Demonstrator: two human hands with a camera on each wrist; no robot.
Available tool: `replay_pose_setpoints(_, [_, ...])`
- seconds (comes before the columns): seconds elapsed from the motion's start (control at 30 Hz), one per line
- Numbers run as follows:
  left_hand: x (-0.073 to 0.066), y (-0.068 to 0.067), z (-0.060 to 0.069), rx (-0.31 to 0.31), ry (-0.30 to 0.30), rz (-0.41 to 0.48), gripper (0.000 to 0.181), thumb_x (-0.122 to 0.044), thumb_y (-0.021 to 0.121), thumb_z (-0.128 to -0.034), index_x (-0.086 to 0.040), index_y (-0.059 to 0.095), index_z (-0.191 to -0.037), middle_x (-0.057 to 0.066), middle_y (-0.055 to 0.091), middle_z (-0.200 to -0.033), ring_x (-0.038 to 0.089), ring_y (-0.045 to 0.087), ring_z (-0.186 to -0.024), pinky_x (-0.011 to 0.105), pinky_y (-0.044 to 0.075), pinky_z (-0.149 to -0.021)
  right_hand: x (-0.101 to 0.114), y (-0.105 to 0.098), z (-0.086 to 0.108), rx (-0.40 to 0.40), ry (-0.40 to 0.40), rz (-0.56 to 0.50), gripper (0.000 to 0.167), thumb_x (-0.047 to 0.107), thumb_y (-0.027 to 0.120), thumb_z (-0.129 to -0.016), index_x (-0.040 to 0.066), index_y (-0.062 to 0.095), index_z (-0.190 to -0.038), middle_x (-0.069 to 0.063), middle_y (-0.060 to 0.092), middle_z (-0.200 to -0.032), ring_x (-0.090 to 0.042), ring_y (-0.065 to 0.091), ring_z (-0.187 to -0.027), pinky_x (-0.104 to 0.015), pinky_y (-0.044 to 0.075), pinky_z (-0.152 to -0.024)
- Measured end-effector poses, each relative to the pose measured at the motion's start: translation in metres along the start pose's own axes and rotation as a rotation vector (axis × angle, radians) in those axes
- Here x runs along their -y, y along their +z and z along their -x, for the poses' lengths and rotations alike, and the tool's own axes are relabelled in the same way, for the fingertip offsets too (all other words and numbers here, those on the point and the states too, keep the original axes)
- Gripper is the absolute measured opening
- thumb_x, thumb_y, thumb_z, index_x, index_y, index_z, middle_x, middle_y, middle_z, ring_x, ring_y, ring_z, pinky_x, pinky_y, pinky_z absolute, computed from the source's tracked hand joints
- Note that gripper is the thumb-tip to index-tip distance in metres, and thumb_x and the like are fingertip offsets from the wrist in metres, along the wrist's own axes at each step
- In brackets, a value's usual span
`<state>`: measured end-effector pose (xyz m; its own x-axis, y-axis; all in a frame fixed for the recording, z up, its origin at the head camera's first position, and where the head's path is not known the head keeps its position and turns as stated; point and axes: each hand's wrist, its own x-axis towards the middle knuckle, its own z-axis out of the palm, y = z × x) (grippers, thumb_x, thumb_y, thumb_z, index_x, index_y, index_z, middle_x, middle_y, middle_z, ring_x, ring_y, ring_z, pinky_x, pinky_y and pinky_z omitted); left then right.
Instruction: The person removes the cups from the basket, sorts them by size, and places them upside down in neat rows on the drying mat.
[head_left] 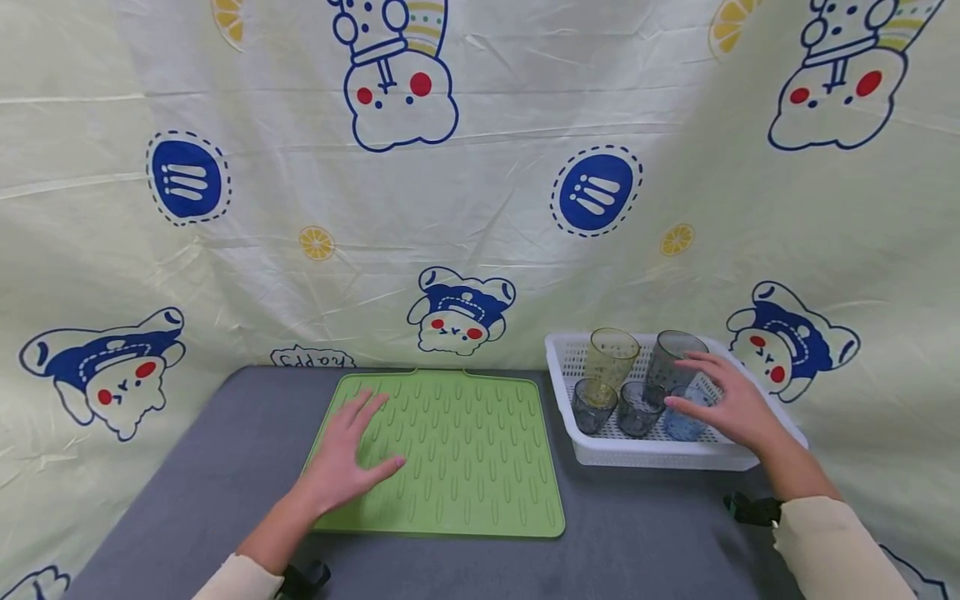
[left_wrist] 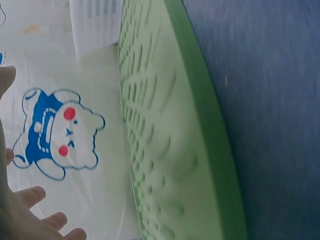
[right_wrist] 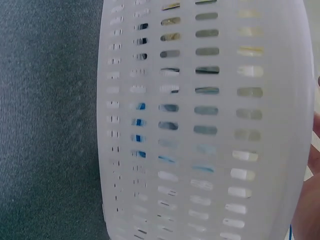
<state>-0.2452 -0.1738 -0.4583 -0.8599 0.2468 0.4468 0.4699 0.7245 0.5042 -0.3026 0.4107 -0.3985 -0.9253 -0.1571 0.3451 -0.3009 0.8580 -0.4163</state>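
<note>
My left hand (head_left: pixel 341 462) is over the left part of a green ridged mat (head_left: pixel 465 450), fingers spread and holding nothing. A white perforated basket (head_left: pixel 637 454) stands right of the mat with several glasses in it: a yellowish one (head_left: pixel 611 358), a tall grey one (head_left: pixel 667 367), two short dark ones and a short blue one (head_left: pixel 684 421). My right hand (head_left: pixel 735 404) is above the basket's right part, thumb and fingers apart beside the tall grey and blue glasses; contact cannot be told. In the right wrist view the basket wall (right_wrist: pixel 200 125) hides most of that hand.
A grey cloth-covered table (head_left: pixel 622 533) lies under the mat and basket. Behind it hangs a pale curtain (head_left: pixel 480 200) printed with bears and orange slices, close to the back edges of both. Dark straps circle both wrists.
</note>
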Motion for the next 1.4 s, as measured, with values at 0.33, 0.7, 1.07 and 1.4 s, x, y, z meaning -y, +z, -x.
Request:
replay_pose_setpoints(0.33, [-0.024,0.016,0.004,0.037,-0.038,0.206,0.086,-0.043,0.079,-0.0867,-0.03,0.034,-0.159,0.009,0.037,-0.164,0.039,0.029,-0.153,0.071,0.029,-0.117,-0.015,-0.004,0.004,0.048,0.058,-0.012,0.071,0.048,0.078,-0.088,0.007,0.056,-0.142,-0.028,0.044,-0.15,-0.05,0.043,-0.133,-0.073,0.043,-0.102])
replay_pose_setpoints(0.7, [-0.045,0.029,0.007,0.085,-0.121,0.43,0.08,-0.031,0.079,-0.0883,-0.036,0.037,-0.156,0.004,0.039,-0.162,0.032,0.04,-0.147,0.058,0.041,-0.114,-0.033,-0.009,0.001,0.213,0.188,-0.025,0.084,0.058,0.072,-0.089,0.006,0.047,-0.15,-0.032,0.039,-0.154,-0.056,0.042,-0.134,-0.076,0.043,-0.1])
replay_pose_setpoints(1.07, [-0.056,0.041,0.01,0.12,-0.153,0.621,0.076,-0.03,0.075,-0.0936,-0.03,0.034,-0.158,0.006,0.037,-0.163,0.038,0.041,-0.147,0.058,0.039,-0.118,-0.045,-0.012,-0.009,0.311,0.219,-0.006,0.089,0.056,0.074,-0.089,0.0,0.044,-0.151,-0.035,0.044,-0.15,-0.055,0.045,-0.132,-0.072,0.046,-0.098])
replay_pose_setpoints(1.4, [-0.068,0.047,0.011,0.159,-0.155,0.756,0.072,-0.022,0.073,-0.0949,-0.032,0.036,-0.156,0.006,0.039,-0.162,0.038,0.042,-0.146,0.056,0.039,-0.118,-0.06,-0.008,-0.017,0.379,0.219,0.019,0.091,0.053,0.075,-0.089,-0.005,0.042,-0.15,-0.038,0.046,-0.148,-0.057,0.048,-0.13,-0.071,0.047,-0.099])
